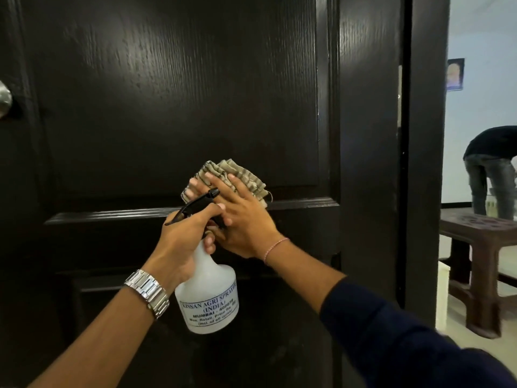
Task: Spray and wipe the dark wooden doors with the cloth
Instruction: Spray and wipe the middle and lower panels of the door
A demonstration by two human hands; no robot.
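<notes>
I start at the cloth [232,180], a striped beige rag bunched flat against the door [173,102], sitting at the foot of the big upper panel, just above the horizontal rail. My right hand [240,217] presses it there with fingers spread wide and straight, palm toward the wood; that flat spread looks chosen to push an even patch of rag into the grain, not to grip it. Just left of the cloth and partly in front of it, my left hand [184,239] is wrapped round the neck of the bottle [208,298], a white sprayer with a black head whose nozzle sits over the cloth. I read that as keeping the spray ready while the other hand wipes. Whether a finger rests on the trigger I cannot tell, since the hands overlap there. A metal watch [147,292] sits on the left wrist below the bottle. The door is near-black with raised mouldings, and glossy above the cloth, though the sheen may be plain reflection, not wet spray. A metal knob [4,99] shows far left of the cloth. Right of the cloth, past the door's edge, a pale room opens with a brown table [481,233] and a person [489,163] bent over beyond it.
</notes>
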